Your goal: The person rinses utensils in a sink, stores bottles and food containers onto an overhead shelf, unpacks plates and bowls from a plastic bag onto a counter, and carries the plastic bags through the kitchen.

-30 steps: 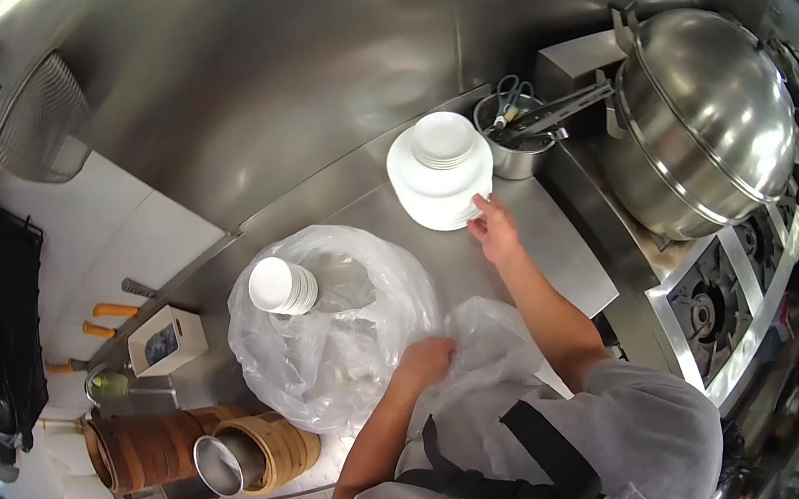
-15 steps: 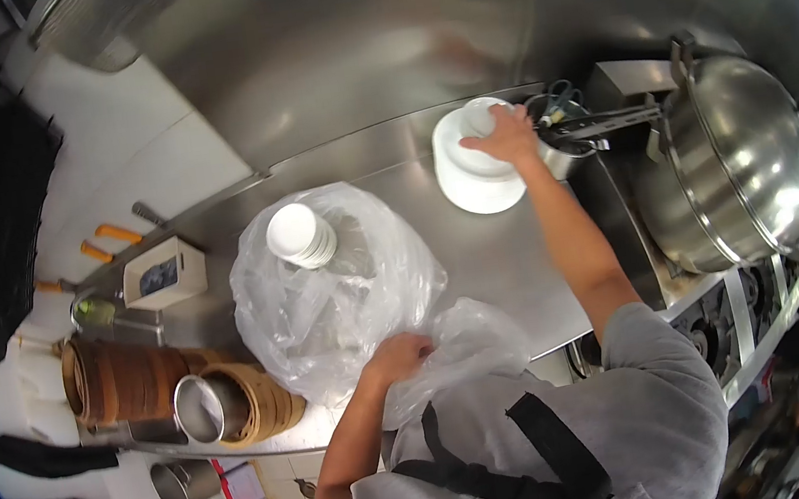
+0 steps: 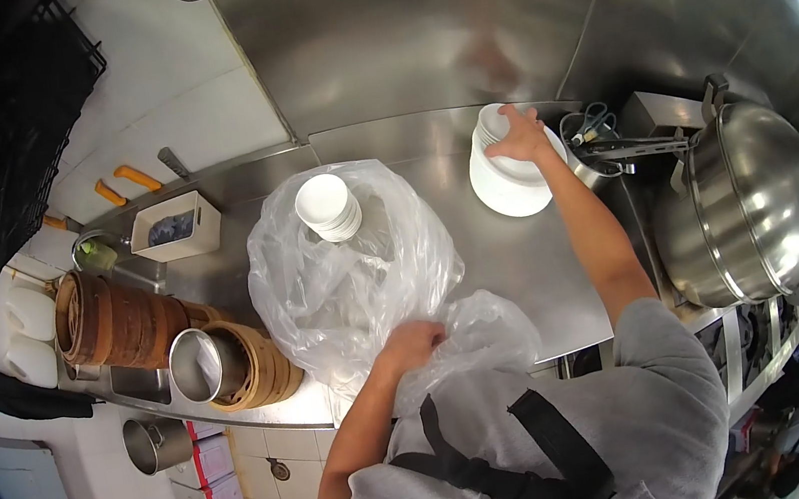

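Observation:
My left hand (image 3: 415, 344) is closed on the gathered edge of a large clear plastic bag (image 3: 324, 290) spread over the steel counter. A short stack of small white bowls (image 3: 324, 206) stands on the bag's far part. At the back of the counter, my right hand (image 3: 520, 137) has its thumb and fingers round another stack of small white bowls (image 3: 490, 123). Those bowls sit on top of a pile of larger white dishes (image 3: 509, 187). My right palm and forearm hide part of both.
To the right are a pot of scissors and tongs (image 3: 597, 138) and a big domed steel pot (image 3: 742, 204). Bamboo steamers (image 3: 116, 322), a steel pot (image 3: 206, 366) and a cream bin (image 3: 176, 226) stand left. Steel walling (image 3: 412, 36) rises behind the steel counter (image 3: 483, 269).
The view has shifted, so the counter sits differently in frame. My right hand has moved slightly over the small bowls, its fingers reaching further round them. My left hand keeps hold of the bag.

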{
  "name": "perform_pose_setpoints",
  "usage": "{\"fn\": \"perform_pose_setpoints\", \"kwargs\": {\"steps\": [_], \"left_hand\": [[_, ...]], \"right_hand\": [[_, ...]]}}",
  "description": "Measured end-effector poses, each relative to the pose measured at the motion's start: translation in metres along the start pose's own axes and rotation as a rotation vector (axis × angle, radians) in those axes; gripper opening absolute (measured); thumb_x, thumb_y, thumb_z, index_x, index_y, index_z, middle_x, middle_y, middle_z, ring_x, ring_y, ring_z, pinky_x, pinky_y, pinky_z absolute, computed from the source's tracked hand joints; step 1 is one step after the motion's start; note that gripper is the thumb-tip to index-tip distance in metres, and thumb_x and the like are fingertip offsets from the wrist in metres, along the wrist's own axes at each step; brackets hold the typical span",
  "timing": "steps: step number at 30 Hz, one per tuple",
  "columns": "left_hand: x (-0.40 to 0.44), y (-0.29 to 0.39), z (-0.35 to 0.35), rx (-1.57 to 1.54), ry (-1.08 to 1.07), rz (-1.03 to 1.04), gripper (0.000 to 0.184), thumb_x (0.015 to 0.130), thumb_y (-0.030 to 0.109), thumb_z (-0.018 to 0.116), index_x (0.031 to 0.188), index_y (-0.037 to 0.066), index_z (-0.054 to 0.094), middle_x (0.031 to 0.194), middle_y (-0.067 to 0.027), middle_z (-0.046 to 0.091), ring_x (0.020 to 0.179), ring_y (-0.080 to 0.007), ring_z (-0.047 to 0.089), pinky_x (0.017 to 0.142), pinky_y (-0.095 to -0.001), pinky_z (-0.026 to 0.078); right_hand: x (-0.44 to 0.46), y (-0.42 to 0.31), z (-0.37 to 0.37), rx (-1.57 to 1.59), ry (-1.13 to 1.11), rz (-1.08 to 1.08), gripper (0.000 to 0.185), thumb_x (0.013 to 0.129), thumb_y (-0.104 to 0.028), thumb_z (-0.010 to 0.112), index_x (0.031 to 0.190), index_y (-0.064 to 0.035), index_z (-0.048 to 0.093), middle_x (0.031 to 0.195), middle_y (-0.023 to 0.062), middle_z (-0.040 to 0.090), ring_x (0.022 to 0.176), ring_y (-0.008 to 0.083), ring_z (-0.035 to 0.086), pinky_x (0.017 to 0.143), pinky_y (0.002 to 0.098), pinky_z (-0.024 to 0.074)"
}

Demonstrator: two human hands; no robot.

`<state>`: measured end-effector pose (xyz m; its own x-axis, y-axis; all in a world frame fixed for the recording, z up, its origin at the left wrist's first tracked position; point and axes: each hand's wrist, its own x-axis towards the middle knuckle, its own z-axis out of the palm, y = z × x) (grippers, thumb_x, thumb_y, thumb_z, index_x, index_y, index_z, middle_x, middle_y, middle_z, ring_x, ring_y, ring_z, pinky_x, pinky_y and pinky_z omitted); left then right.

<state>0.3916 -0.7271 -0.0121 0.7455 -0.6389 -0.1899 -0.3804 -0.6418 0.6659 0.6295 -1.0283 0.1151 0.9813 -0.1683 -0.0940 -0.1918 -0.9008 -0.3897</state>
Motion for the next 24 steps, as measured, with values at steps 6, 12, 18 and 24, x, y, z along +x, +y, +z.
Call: {"fn": "perform_pose_setpoints", "kwargs": {"steps": [6, 12, 18, 24], "left_hand": [[0.002, -0.004, 0.004, -0.035, -0.013, -0.005, 0.014, 0.076, 0.019, 0.058, 0.083, 0.008, 0.063, 0.081, -0.0146, 0.063, 0.081, -0.0360, 0.059, 0.068, -0.0443, 0.045], [0.000, -0.004, 0.006, -0.025, 0.035, 0.002, 0.014, 0.076, 0.019, 0.058, 0.083, 0.008, 0.063, 0.082, -0.0151, 0.063, 0.082, -0.0357, 0.059, 0.068, -0.0443, 0.045], [-0.002, 0.009, -0.003, -0.046, -0.021, -0.073, 0.015, 0.080, 0.015, 0.054, 0.089, 0.008, 0.063, 0.088, -0.0177, 0.062, 0.088, -0.0379, 0.057, 0.075, -0.0447, 0.044], [-0.003, 0.008, -0.001, -0.041, -0.028, -0.053, 0.018, 0.081, 0.015, 0.054, 0.094, 0.006, 0.062, 0.092, -0.0182, 0.062, 0.089, -0.0386, 0.056, 0.077, -0.0456, 0.044]], "right_hand": [[-0.013, -0.028, 0.017, 0.339, -0.039, -0.189, 0.094, 0.052, -0.039, 0.078, 0.134, -0.0164, 0.038, 0.126, 0.0255, 0.037, 0.120, 0.0448, 0.039, 0.099, 0.0442, 0.0384], [-0.026, -0.083, 0.041, 0.313, -0.120, -0.266, 0.094, 0.052, -0.040, 0.077, 0.135, -0.0172, 0.037, 0.129, 0.0265, 0.033, 0.119, 0.0435, 0.040, 0.099, 0.0433, 0.0384], [-0.004, -0.085, 0.108, 0.149, -0.187, -0.042, 0.095, 0.052, -0.043, 0.078, 0.135, -0.0189, 0.037, 0.132, 0.0261, 0.031, 0.120, 0.0451, 0.038, 0.101, 0.0457, 0.0357], [-0.008, -0.076, 0.141, -0.076, 0.002, -0.130, 0.078, 0.060, -0.032, 0.081, 0.126, -0.0129, 0.044, 0.137, 0.0281, 0.024, 0.124, 0.0472, 0.029, 0.102, 0.0504, 0.0316]]}}
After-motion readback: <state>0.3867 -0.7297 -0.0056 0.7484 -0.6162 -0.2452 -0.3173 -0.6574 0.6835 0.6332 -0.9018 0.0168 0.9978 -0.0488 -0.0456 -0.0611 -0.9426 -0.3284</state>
